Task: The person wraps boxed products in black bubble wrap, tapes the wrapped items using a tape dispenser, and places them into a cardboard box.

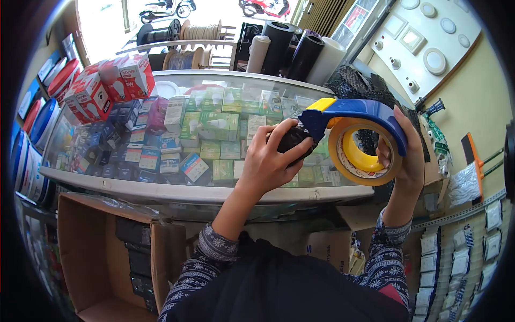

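Note:
Over the right part of the glass counter, my left hand (273,155) is wrapped round a small bundle in black plastic (289,140). My right hand (405,147) grips a blue and yellow tape dispenser (365,109) from its right side, with some fingers inside the roll's core. A wide roll of tape (343,161) sits in the dispenser. The dispenser's dark blue front end touches or nearly touches the black bundle; the exact contact is hidden. Part of the bundle is covered by my left fingers.
Small boxes fill the glass counter (204,188), with red and white bulb boxes (129,78) on its left end. An open cardboard box (80,252) holding black packages stands at lower left. Black bubble wrap (348,80) lies at the right. Rolls (279,43) stand behind.

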Demonstrator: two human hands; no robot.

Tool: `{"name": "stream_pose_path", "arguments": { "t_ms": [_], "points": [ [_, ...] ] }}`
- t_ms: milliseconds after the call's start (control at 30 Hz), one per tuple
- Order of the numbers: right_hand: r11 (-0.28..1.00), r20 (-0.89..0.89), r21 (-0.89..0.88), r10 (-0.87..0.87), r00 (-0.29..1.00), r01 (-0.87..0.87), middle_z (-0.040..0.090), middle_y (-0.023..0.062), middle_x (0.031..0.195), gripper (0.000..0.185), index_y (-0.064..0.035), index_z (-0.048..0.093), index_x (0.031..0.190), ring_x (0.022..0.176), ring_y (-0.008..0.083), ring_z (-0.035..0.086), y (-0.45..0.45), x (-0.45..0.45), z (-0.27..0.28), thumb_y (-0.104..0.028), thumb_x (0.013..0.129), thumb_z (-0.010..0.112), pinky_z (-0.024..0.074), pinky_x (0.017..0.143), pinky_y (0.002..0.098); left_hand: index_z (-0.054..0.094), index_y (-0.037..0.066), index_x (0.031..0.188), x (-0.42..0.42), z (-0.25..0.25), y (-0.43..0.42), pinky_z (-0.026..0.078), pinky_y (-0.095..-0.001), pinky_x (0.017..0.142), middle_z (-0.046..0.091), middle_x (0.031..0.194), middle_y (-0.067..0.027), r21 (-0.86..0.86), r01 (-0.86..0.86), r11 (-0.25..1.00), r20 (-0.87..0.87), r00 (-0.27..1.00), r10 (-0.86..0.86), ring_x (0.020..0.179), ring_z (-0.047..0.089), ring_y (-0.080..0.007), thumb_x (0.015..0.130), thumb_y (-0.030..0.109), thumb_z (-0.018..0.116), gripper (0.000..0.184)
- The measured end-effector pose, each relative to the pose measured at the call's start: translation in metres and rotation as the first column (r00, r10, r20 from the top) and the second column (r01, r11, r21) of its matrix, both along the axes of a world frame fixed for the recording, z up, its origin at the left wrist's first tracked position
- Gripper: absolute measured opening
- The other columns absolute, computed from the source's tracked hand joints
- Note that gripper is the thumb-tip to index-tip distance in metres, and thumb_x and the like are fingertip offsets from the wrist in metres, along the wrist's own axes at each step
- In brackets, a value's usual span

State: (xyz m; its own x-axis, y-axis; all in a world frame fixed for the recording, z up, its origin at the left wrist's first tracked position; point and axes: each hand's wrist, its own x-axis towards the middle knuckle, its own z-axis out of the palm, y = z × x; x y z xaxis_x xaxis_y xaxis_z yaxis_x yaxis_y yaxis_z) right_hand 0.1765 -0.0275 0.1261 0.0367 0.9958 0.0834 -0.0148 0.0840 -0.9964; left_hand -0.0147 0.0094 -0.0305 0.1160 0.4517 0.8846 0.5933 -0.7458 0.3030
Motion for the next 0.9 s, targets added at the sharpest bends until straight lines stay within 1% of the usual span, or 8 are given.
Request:
{"name": "stream_pose_path", "arguments": {
  "t_ms": [67,167,267,367,467,600,700,900],
  "points": [
    [0.999,-0.041,-0.003,0.039,0.998,-0.039,0.044,0.0048,0.043,0.038,-0.0032,0.057,0.076,0.028,0.0098,0.040,-0.003,0.004,-0.003,-0.034,0.092,0.043,0.0366,0.028,0.0193,0.062,0.029,0.102,0.001,-0.001,0.000,0.050,-0.0366,0.071,0.048,0.116,-0.0041,0.003,-0.001,1.000,-0.010,1.000,0.001,0.090,0.052,-0.0272,0.057,0.015,0.072,0.048],
    [0.995,-0.125,0.003,0.096,0.988,-0.096,0.054,0.0112,0.053,0.039,0.0044,0.056,0.085,0.037,0.0144,0.051,-0.008,0.015,-0.008,-0.031,0.093,0.042,0.0432,0.033,0.0232,0.062,0.030,0.101,0.001,0.000,0.000,0.050,-0.0365,0.071,0.048,0.115,-0.0043,0.008,-0.001,1.000,-0.028,1.000,0.001,0.089,0.052,-0.0272,0.057,0.016,0.072,0.047],
    [0.999,-0.188,-0.001,0.052,0.981,-0.053,0.055,0.0121,0.054,0.040,0.0054,0.056,0.086,0.037,0.0148,0.052,-0.014,0.013,-0.012,-0.031,0.093,0.042,0.0440,0.033,0.0236,0.062,0.029,0.100,0.001,0.001,0.000,0.050,-0.0365,0.070,0.048,0.115,-0.0043,0.008,0.005,1.000,-0.038,0.999,-0.005,0.087,0.052,-0.0270,0.057,0.016,0.072,0.046],
    [0.988,-0.133,-0.031,-0.154,0.979,0.151,0.044,0.0056,0.044,0.041,0.0008,0.058,0.085,0.029,0.0112,0.040,-0.021,0.010,-0.016,-0.035,0.094,0.039,0.0378,0.029,0.0202,0.062,0.029,0.100,-0.002,0.002,0.001,0.050,-0.0368,0.070,0.048,0.115,-0.0041,-0.005,0.009,1.000,-0.033,0.999,-0.009,0.086,0.052,-0.0268,0.057,0.017,0.072,0.045],
    [0.998,-0.190,-0.007,-0.063,0.980,0.063,0.044,0.0069,0.044,0.043,0.0023,0.058,0.086,0.029,0.0117,0.040,-0.033,0.026,-0.014,-0.034,0.094,0.037,0.0377,0.028,0.0205,0.061,0.028,0.101,-0.008,0.004,0.005,0.050,-0.0373,0.069,0.048,0.115,-0.0035,-0.029,0.017,0.999,-0.008,1.000,-0.017,0.085,0.052,-0.0266,0.058,0.017,0.072,0.046],
    [0.992,-0.173,0.006,-0.126,0.977,0.129,0.045,0.0085,0.044,0.045,0.0051,0.057,0.088,0.028,0.0122,0.039,-0.037,0.029,-0.020,-0.032,0.095,0.033,0.0389,0.028,0.0211,0.060,0.028,0.103,-0.005,0.003,0.004,0.050,-0.0379,0.069,0.048,0.115,-0.0030,-0.033,0.045,0.998,-0.024,0.999,-0.046,0.085,0.052,-0.0266,0.058,0.018,0.072,0.048],
    [0.998,-0.206,0.003,-0.056,0.977,0.058,0.045,0.0085,0.044,0.047,0.0068,0.057,0.091,0.028,0.0128,0.040,-0.041,0.036,-0.026,-0.032,0.095,0.032,0.0397,0.029,0.0214,0.060,0.028,0.103,-0.005,0.004,0.005,0.050,-0.0381,0.069,0.048,0.116,-0.0029,-0.034,0.038,0.999,-0.038,0.998,-0.040,0.085,0.052,-0.0266,0.057,0.018,0.072,0.048],
    [0.999,-0.235,0.040,-0.002,0.972,0.012,0.045,0.0095,0.044,0.049,0.0079,0.057,0.092,0.029,0.0138,0.042,-0.049,0.043,-0.040,-0.033,0.095,0.030,0.0415,0.030,0.0225,0.060,0.029,0.104,-0.006,0.003,0.007,0.050,-0.0386,0.068,0.048,0.116,-0.0030,-0.035,0.053,0.998,-0.037,0.998,-0.054,0.085,0.052,-0.0267,0.057,0.018,0.072,0.050]
  ]
}}
